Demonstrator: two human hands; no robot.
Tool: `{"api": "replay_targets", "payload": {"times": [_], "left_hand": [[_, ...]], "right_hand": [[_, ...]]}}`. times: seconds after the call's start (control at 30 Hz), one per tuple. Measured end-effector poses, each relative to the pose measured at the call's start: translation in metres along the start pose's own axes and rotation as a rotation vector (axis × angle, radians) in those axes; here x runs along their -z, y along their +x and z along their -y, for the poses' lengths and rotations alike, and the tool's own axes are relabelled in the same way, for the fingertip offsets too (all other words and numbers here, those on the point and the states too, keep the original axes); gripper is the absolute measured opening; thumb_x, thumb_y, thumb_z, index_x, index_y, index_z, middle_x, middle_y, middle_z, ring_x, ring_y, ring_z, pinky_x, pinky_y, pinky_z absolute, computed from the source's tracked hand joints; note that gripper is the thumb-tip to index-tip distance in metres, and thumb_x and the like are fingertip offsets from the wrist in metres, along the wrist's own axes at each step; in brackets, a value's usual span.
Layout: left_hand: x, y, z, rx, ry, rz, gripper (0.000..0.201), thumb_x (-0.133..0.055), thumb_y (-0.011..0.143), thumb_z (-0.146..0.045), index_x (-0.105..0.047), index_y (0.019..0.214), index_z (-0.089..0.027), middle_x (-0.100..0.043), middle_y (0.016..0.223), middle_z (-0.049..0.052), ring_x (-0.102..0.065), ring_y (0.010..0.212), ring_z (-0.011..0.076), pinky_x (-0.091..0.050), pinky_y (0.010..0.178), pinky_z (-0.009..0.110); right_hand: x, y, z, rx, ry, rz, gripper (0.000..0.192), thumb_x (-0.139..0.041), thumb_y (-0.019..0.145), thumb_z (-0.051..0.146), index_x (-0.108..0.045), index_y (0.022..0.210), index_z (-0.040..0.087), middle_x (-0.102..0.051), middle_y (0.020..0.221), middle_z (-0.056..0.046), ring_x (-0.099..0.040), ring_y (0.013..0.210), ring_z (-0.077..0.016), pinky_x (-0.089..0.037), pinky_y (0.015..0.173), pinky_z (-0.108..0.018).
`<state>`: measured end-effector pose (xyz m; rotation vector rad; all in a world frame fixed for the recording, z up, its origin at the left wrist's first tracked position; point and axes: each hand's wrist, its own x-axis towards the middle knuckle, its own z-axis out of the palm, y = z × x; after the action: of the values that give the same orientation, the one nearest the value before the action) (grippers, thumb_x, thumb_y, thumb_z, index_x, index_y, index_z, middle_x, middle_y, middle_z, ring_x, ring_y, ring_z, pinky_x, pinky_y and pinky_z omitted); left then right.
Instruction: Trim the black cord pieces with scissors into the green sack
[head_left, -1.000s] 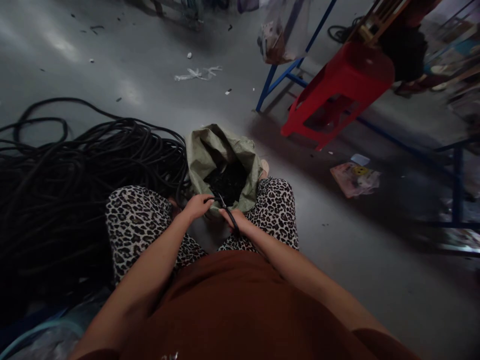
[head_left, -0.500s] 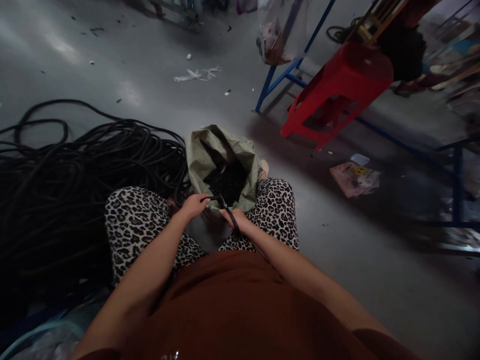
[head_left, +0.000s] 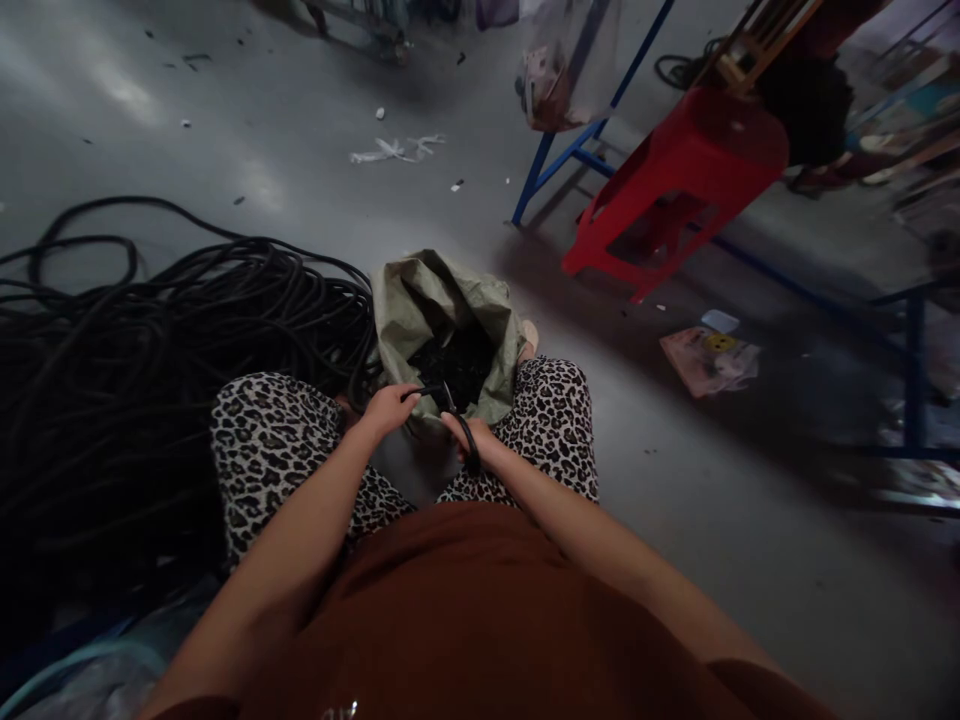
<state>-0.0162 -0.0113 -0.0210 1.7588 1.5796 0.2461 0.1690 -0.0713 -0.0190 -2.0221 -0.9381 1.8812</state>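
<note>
My left hand (head_left: 391, 410) is closed on a black rubber cord (head_left: 426, 390), whose short end sticks out to the right over the sack. In my right hand (head_left: 474, 440) is a pair of scissors (head_left: 466, 435) with black handles; the fingers are wrapped round them and the blades point up at the cord's end. Below both hands, between my knees, stands an open olive-green woven sack (head_left: 495, 305) with dark pieces (head_left: 461, 360) inside, too dim to tell apart singly.
A large heap of black cord (head_left: 247, 310) lies on the floor at the left. A red plastic stool (head_left: 705, 150) and a blue metal frame (head_left: 555, 160) stand at upper right. A printed plastic packet (head_left: 709, 360) lies on the floor. Another person sits at far upper right.
The scissor blades have shifted slightly and now look closer together, angled more upright by the cord's end. My left hand stays nearly where it was.
</note>
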Motion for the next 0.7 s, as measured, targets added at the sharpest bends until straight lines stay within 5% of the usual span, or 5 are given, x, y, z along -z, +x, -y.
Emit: {"api": "replay_targets", "payload": {"times": [0.33, 0.7], "left_hand": [[-0.005, 0.000, -0.001, -0.035, -0.008, -0.004, 0.035, -0.048, 0.082, -0.032, -0.066, 0.109, -0.017, -0.068, 0.107, 0.005, -0.061, 0.101, 0.0196, -0.045, 0.092, 0.029], [-0.016, -0.002, 0.003, -0.085, -0.017, 0.066, 0.038, -0.048, 0.081, -0.036, -0.067, 0.108, -0.018, -0.067, 0.111, 0.005, -0.060, 0.105, 0.0210, -0.044, 0.094, 0.030]], "right_hand": [[-0.003, 0.003, -0.008, 0.033, 0.030, 0.151, 0.050, -0.050, 0.082, 0.060, -0.058, 0.072, 0.012, -0.055, 0.051, -0.003, -0.055, 0.043, -0.0124, -0.044, 0.041, -0.021], [-0.003, 0.010, -0.012, 0.082, -0.036, 0.121, 0.054, -0.050, 0.079, 0.064, -0.059, 0.070, 0.012, -0.057, 0.053, -0.004, -0.057, 0.050, -0.0138, -0.044, 0.046, -0.020]]}}
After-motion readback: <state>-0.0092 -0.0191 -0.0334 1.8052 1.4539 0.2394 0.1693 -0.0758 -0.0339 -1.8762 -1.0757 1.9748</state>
